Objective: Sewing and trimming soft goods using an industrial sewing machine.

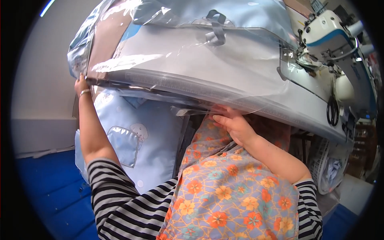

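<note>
A large clear plastic sheet [128,62] with bright glare lies over the white sewing table [240,60] and hangs past its front edge. At the table's left end, my left hand [82,85] has its fingers closed on the sheet's edge, beside light-blue material [78,54]. Near the middle of the front edge, my right hand [236,127] pinches the sheet's loose border with thumb and fingers, some of them behind the plastic. Light-blue fabric [256,12] with a grey strap [216,34] lies at the back of the table.
A white and blue sewing machine [326,30] stands at the right, with black-handled scissors [332,112] near it. Below the table's left part hangs light-blue printed fabric [156,128] with a small pocket. A white basket [320,160] stands at lower right. The floor [52,188] is blue.
</note>
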The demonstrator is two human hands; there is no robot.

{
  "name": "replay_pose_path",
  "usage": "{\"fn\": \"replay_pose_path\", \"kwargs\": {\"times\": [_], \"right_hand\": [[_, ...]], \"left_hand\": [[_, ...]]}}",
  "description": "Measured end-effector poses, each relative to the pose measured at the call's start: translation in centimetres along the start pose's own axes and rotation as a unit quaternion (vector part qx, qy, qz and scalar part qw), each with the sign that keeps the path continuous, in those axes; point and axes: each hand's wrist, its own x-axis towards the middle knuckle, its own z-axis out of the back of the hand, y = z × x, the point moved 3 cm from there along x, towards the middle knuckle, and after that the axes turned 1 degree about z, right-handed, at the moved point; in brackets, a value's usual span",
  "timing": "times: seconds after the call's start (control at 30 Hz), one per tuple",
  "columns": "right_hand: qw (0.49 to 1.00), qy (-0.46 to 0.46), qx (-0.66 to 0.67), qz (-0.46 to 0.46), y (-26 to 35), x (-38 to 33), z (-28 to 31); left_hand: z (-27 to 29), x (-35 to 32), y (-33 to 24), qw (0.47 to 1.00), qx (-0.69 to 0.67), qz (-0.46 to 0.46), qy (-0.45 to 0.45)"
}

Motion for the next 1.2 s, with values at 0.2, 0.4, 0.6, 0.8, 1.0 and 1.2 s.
{"fn": "replay_pose_path", "kwargs": {"times": [0.2, 0.4, 0.6, 0.8, 1.0, 1.2], "right_hand": [[0.996, -0.029, 0.074, -0.050, 0.0, -0.1, -0.6], [0.987, -0.026, 0.158, 0.021, 0.8, -1.5, -2.2], [0.978, 0.032, 0.131, 0.158, 2.4, -3.7, -3.3], [0.921, 0.190, -0.248, 0.233, 5.0, -10.8, 1.5], [0.818, 0.354, -0.332, 0.308, 6.8, -19.0, 3.2], [0.759, 0.382, -0.343, 0.401, 11.9, -22.7, 0.5]], "left_hand": [[9.9, -7.5, -3.1, 0.904, 0.210, -0.358, -0.102], [26.2, -17.3, -8.5, 0.926, -0.198, -0.281, -0.153], [32.6, -26.5, -11.0, 0.800, -0.098, -0.516, -0.290], [27.1, -21.3, -1.7, 0.926, -0.281, -0.242, -0.067], [18.9, -23.2, 5.5, 0.874, -0.317, -0.150, 0.336], [13.3, -26.0, -0.6, 0.793, -0.378, 0.141, 0.457]]}}
